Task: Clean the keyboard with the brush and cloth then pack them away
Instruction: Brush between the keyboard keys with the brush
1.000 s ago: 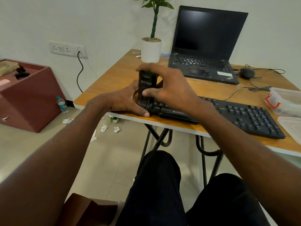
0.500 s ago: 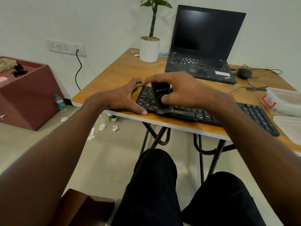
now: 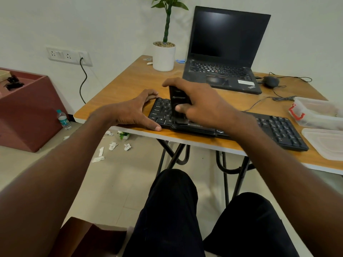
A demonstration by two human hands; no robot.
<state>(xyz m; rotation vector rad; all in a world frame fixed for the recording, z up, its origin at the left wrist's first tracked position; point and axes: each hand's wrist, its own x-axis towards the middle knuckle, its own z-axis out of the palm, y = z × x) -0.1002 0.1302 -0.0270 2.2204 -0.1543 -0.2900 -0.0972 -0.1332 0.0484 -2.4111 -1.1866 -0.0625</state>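
A black keyboard (image 3: 276, 127) lies along the front edge of the wooden table (image 3: 130, 84). My right hand (image 3: 200, 102) grips a black brush (image 3: 179, 104) upright, its bristle end down on the keys near the keyboard's left part. My left hand (image 3: 135, 112) lies spread against the keyboard's left end, thumb on the table edge, holding nothing. No cloth is visible.
An open laptop (image 3: 226, 52), a potted plant (image 3: 164, 54) and a mouse (image 3: 271, 81) with cables stand behind. A clear plastic box (image 3: 315, 114) and its lid (image 3: 326, 143) lie at right. Paper scraps (image 3: 113, 145) and a bottle (image 3: 64, 119) are on the floor.
The brush has been drawn from the keyboard's far left end toward me and rightward, then stood more upright again. My left hand has stayed at the keyboard's left end.
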